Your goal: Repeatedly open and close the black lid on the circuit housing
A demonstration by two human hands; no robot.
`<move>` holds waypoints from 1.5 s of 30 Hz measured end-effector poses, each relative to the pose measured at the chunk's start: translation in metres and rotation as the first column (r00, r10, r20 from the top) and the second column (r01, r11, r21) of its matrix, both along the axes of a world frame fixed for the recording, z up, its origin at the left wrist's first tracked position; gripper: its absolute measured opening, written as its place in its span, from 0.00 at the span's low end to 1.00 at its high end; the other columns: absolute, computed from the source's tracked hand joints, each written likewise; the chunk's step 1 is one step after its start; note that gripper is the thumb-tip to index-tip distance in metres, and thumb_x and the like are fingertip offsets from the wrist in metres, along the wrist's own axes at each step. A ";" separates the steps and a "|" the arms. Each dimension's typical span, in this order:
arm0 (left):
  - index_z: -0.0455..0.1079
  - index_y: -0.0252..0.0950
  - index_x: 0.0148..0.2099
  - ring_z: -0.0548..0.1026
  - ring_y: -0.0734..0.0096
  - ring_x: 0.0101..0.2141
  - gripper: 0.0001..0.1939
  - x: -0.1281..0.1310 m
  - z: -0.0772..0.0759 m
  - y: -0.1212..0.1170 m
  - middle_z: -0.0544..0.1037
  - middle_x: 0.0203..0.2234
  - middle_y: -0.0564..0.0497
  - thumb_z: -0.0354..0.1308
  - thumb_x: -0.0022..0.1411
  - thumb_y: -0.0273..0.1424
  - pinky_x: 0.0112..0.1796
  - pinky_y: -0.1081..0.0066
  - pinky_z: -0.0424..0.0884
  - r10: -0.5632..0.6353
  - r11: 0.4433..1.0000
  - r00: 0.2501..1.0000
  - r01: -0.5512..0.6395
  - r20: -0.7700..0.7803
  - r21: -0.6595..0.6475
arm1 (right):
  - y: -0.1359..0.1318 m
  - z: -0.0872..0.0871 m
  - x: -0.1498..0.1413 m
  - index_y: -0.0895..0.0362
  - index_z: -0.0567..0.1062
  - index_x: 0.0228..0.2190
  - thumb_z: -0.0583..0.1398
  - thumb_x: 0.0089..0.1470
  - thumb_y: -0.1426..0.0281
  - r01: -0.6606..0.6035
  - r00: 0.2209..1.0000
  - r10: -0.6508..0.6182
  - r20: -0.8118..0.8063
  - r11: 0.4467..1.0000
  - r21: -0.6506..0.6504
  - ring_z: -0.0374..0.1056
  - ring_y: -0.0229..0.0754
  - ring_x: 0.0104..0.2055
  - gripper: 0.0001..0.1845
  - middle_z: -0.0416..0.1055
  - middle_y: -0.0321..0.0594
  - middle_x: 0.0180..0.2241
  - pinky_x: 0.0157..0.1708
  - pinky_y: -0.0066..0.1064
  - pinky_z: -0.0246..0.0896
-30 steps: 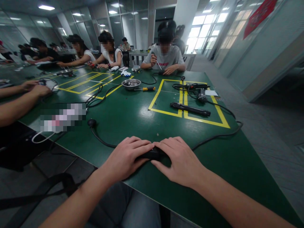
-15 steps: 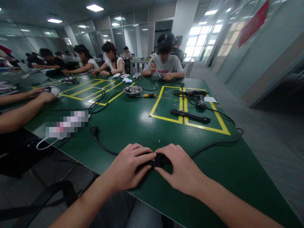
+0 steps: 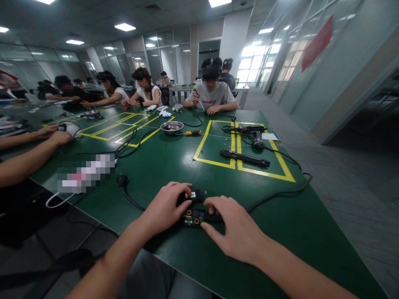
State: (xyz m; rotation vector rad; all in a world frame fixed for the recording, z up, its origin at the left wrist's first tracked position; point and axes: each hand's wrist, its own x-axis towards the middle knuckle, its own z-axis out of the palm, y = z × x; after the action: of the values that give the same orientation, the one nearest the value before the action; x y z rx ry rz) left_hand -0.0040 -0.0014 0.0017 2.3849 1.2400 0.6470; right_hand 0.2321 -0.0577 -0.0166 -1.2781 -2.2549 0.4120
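Note:
Near the front edge of the green table (image 3: 174, 162), my left hand (image 3: 163, 207) grips a black cover piece with a small white label (image 3: 190, 195), lifted off a small black device. The opened device (image 3: 195, 217) lies flat, showing a circuit board with coloured parts. My right hand (image 3: 235, 230) rests on the device's right end, fingers spread and pressing it down. A black cord (image 3: 280, 192) runs from the device off to the right.
A black rod-shaped tool (image 3: 245, 158) lies across yellow tape boxes. Behind it are another corded tool (image 3: 257, 139), a metal bowl (image 3: 171, 126) and a screwdriver (image 3: 190, 133). A black plug (image 3: 122, 180) lies at left. Other people sit around the table; someone's forearms (image 3: 28, 155) reach in from the left.
The two hands have parted: the left has pulled the black cover up and away, exposing the circuit board. The camera view has tilted upward slightly.

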 end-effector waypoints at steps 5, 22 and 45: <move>0.77 0.40 0.52 0.80 0.55 0.50 0.08 -0.030 -0.006 -0.028 0.82 0.52 0.43 0.61 0.73 0.32 0.52 0.56 0.79 -0.029 0.984 0.998 0.020 0.047 0.176 | -0.001 0.000 0.000 0.56 0.78 0.49 0.67 0.61 0.71 -0.032 0.999 0.032 0.008 0.999 -0.007 0.76 0.52 0.42 0.15 0.80 0.45 0.41 0.43 0.44 0.70; 0.77 0.38 0.48 0.77 0.69 0.33 0.07 -0.048 0.014 -0.034 0.80 0.34 0.52 0.57 0.74 0.30 0.36 0.71 0.71 -0.145 0.989 0.987 0.147 0.071 -0.019 | 0.000 0.005 0.007 0.55 0.73 0.42 0.61 0.61 0.73 -0.094 0.988 0.089 -0.129 0.995 -0.032 0.72 0.43 0.33 0.07 0.75 0.38 0.35 0.35 0.35 0.66; 0.80 0.43 0.61 0.80 0.55 0.52 0.16 -0.006 0.007 0.001 0.83 0.54 0.45 0.62 0.75 0.28 0.55 0.53 0.78 -0.158 0.980 0.986 0.163 -0.050 0.117 | 0.001 0.008 0.014 0.53 0.66 0.32 0.61 0.53 0.78 -0.096 0.995 0.095 -0.035 0.995 -0.024 0.65 0.45 0.34 0.10 0.69 0.37 0.32 0.36 0.37 0.58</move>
State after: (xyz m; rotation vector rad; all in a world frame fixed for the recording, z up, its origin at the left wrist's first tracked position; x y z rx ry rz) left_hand -0.0096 -0.0007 0.0088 2.5764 1.0372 0.6426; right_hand 0.2465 -0.0565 -0.0082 -1.1700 -2.2951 0.4952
